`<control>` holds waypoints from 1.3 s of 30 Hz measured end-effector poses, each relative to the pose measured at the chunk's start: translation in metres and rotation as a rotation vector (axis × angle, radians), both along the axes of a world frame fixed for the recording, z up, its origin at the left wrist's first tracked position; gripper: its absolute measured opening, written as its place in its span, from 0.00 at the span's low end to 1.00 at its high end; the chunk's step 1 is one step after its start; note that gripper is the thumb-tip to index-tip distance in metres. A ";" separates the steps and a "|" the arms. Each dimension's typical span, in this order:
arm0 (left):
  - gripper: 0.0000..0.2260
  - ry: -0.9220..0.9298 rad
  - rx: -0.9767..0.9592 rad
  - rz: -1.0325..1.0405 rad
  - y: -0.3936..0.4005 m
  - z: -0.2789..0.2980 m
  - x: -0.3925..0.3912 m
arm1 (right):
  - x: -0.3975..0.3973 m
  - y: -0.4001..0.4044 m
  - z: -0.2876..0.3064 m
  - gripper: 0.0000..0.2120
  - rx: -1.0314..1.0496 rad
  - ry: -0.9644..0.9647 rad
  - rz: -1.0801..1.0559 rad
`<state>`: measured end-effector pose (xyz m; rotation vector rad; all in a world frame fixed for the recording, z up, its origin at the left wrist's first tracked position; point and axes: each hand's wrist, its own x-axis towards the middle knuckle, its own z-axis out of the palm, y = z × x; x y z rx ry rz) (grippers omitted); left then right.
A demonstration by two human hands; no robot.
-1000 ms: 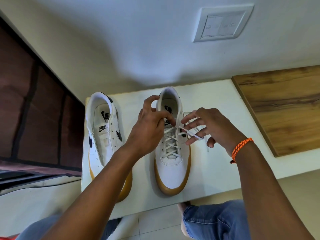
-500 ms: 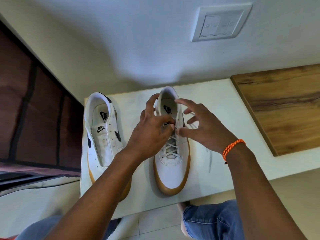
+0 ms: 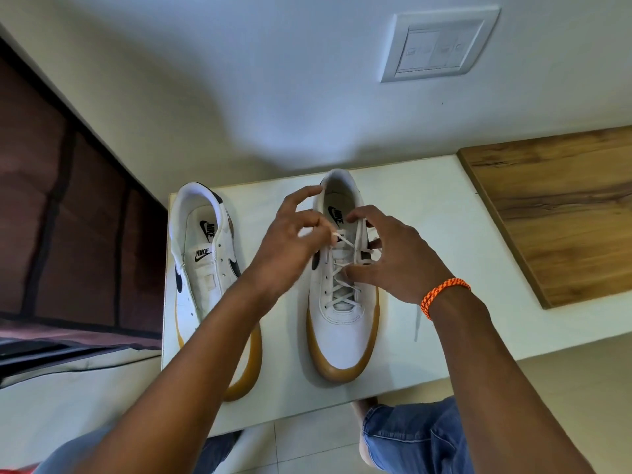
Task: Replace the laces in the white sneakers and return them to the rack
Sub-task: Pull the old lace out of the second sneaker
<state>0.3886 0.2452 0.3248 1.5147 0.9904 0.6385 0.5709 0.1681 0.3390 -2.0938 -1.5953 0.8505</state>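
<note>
Two white sneakers with tan soles stand on a white table (image 3: 427, 213), toes toward me. The left sneaker (image 3: 205, 268) has no lace in its eyelets. The right sneaker (image 3: 342, 330) carries a white lace (image 3: 343, 289) crossed through its lower eyelets. My left hand (image 3: 290, 248) pinches a lace end at the shoe's upper left eyelets. My right hand (image 3: 393, 261), with an orange band at the wrist, rests on the shoe's right side with fingers on the other lace strand. A loose lace end (image 3: 416, 323) trails on the table below my right wrist.
A wooden board (image 3: 561, 206) lies on the table's right part. A wall with a switch plate (image 3: 437, 46) rises behind the table. Dark brown panelling (image 3: 61, 217) is at the left. My knees in jeans (image 3: 410, 439) and a tiled floor show below the table's near edge.
My right hand has come in from the right of the sneaker and now lies over its right eyelets. My left hand has lifted slightly, still pinching the lace end.
</note>
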 end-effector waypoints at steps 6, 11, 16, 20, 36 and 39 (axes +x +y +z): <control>0.12 0.022 -0.215 0.339 0.002 0.005 0.001 | -0.001 0.002 -0.001 0.38 0.040 -0.017 -0.025; 0.05 0.258 0.409 0.211 -0.007 -0.001 0.002 | -0.001 0.002 -0.003 0.41 0.041 0.023 -0.010; 0.09 0.552 0.699 -0.038 -0.018 -0.013 0.007 | -0.001 0.003 -0.002 0.42 0.039 0.079 0.027; 0.04 0.467 0.575 -0.035 -0.018 -0.022 0.010 | 0.000 0.002 -0.001 0.42 0.034 0.065 0.039; 0.06 0.500 0.711 -0.028 -0.015 -0.017 0.010 | 0.001 0.004 -0.006 0.41 0.033 0.065 0.024; 0.05 0.432 0.636 -0.009 -0.014 -0.021 0.012 | 0.001 0.004 -0.006 0.41 0.034 0.061 0.025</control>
